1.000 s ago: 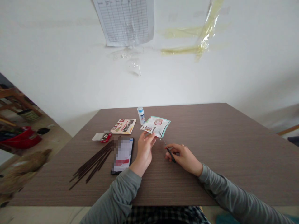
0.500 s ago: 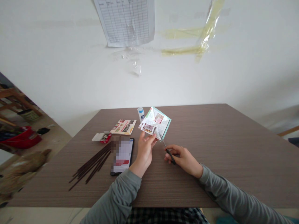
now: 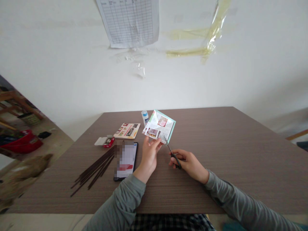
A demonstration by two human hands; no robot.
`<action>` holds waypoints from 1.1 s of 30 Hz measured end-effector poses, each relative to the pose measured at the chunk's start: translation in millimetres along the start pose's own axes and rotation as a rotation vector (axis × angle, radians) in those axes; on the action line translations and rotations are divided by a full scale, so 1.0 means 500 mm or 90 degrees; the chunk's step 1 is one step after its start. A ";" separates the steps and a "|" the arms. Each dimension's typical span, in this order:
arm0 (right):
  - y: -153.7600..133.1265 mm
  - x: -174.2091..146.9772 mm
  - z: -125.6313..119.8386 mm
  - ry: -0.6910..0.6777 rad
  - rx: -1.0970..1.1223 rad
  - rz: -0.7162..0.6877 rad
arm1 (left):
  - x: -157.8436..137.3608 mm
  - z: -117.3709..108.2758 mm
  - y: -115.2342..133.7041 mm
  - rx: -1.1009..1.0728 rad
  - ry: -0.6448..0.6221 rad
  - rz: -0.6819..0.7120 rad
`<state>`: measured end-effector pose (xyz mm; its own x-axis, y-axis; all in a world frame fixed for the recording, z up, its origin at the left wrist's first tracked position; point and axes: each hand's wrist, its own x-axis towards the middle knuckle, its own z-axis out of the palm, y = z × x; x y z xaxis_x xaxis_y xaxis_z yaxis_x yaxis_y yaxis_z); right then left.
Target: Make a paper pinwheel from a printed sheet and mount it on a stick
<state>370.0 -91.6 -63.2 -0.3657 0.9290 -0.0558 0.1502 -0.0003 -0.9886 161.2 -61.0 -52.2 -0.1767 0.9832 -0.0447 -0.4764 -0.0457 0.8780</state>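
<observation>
Currently, the left hand pinches the printed paper between thumb and fingers near its six o'clock corner, holding it tilted above the table. Apart from it, at four to five o'clock of the paper, the right hand is closed around the dark handles of the scissors; their blades meet the paper's five o'clock edge, though how far they are spread cannot be told. Partly behind the paper, at ten o'clock, stands a blue-capped bottle. A phone lies at nine o'clock of the left hand, dark sticks beyond.
</observation>
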 end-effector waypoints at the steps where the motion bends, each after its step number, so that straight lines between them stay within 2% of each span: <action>1: -0.001 0.000 0.000 -0.002 -0.001 0.001 | 0.000 0.000 0.000 0.000 0.000 -0.001; 11: 0.027 0.007 -0.005 -0.015 0.016 -0.010 | 0.002 0.000 0.000 -0.012 0.014 -0.009; 20: 0.011 0.005 -0.002 0.000 0.030 0.009 | 0.002 -0.002 -0.007 0.015 0.003 -0.027; 33: 0.020 0.009 -0.003 0.027 0.012 -0.023 | -0.001 0.000 -0.002 0.001 0.019 -0.047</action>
<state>371.3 -86.7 -73.3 -0.3321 0.9432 -0.0140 0.1199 0.0275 -0.9924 161.8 -61.7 -52.9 -0.1664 0.9783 -0.1236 -0.4873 0.0274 0.8728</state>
